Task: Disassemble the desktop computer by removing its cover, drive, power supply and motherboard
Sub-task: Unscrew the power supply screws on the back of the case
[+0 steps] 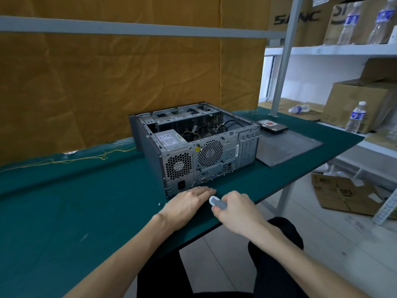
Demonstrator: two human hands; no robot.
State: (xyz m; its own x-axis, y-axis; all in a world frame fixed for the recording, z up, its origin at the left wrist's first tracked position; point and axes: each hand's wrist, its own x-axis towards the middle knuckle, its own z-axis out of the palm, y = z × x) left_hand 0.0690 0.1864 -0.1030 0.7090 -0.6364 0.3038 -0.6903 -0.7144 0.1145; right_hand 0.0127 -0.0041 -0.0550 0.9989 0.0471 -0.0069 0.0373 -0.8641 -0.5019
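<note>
Desktop computer (193, 145) lies open on its side near the table's (53, 211) front edge, rear panel facing the person; cover (287, 147) and drive (272, 125) sit toward the right edge. Left hand (187, 203) rests flat, fingers straight, beside the case; right hand (234, 209) clenches a grey screwdriver (217, 202). Likely next: power supply (169, 139) screws; seat the tip squarely, steady the case, keep loose screws (159, 204) together

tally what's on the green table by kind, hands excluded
Computer case, open-topped: 1
Removed cover panel, flat, right of the case: 1
Drive, behind the panel: 1
Screwdriver, in the right hand: 1
Loose screw, near the left hand: 1
Total: 5
</note>
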